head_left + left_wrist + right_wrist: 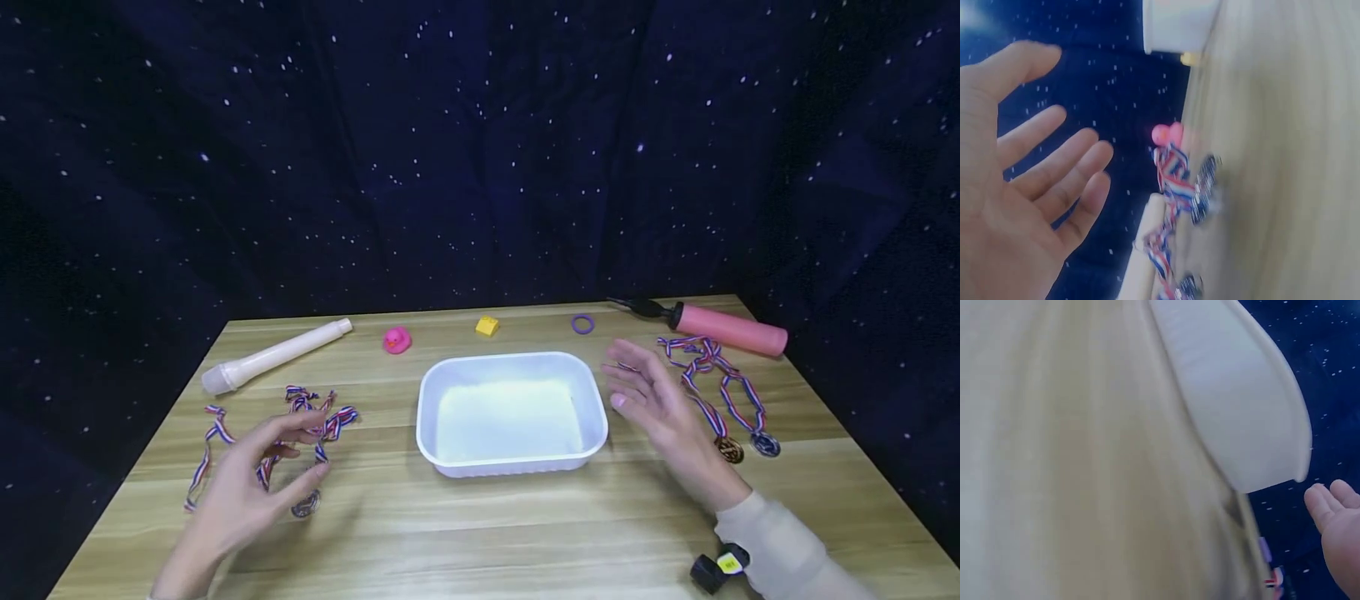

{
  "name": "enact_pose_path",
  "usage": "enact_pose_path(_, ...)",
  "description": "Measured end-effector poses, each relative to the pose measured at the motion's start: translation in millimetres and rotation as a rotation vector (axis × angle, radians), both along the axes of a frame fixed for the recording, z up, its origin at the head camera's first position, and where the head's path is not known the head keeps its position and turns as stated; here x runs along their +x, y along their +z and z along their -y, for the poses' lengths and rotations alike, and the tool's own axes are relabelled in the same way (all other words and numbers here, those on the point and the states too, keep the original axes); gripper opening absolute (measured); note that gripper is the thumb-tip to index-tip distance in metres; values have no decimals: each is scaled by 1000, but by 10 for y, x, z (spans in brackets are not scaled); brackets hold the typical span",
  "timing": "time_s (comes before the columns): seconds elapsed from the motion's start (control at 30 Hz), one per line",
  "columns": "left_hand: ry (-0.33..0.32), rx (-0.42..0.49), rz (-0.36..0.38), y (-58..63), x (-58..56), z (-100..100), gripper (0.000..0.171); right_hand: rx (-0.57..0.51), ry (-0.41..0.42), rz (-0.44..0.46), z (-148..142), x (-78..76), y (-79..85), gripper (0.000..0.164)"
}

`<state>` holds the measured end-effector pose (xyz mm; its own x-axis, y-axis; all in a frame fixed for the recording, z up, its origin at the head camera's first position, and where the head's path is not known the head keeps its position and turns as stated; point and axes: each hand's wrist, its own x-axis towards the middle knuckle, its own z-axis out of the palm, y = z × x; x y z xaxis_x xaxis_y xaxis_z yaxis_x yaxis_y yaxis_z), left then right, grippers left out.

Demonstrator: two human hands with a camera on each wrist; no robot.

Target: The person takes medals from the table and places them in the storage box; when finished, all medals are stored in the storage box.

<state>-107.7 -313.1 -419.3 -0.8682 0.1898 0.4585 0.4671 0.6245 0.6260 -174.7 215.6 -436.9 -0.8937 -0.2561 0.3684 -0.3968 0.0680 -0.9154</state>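
Observation:
A white plastic tray [512,448] sits empty in the middle of the wooden table [480,542]. My left hand [255,479] hovers with fingers spread over a tangle of red, white and blue medal ribbons [330,421], holding nothing; a medal disc [306,504] lies under it. In the left wrist view the left hand [1029,187] is spread, with the ribbons [1172,187] beyond it. My right hand [652,400] floats open just right of the tray, beside more ribboned medals [731,396]. The right wrist view shows fingertips [1335,506] near the tray rim [1241,406].
Along the table's back lie a cream tube [273,356], a pink rubber duck [397,340], a yellow block [487,326], a purple ring [582,323] and a pink hand pump [720,327]. A dark starry cloth hangs behind.

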Motion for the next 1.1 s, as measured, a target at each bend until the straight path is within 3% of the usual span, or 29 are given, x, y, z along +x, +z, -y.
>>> enact_pose_path(0.13,7,-55,47,-89,69,126,70,-53,86,-15,10,-17,-141,66)
enact_pose_path(0.27,8,-143,44,-152,88,211,65,-83,145,-42,8,-37,-243,67)
enact_pose_path(0.53,-110,-220,36,-243,61,276,55,-77,168,-45,-9,-41,-372,68)
enact_pose_path(0.7,-100,-278,47,-270,62,283,56,-54,154,-47,-18,-52,-390,68)
enact_pose_path(0.97,-63,-201,235,-307,66,308,44,-39,180,-22,-11,-78,-437,68)
enact_pose_path(1.1,-66,-152,241,-324,63,288,36,-4,174,-13,-5,-99,-462,72)
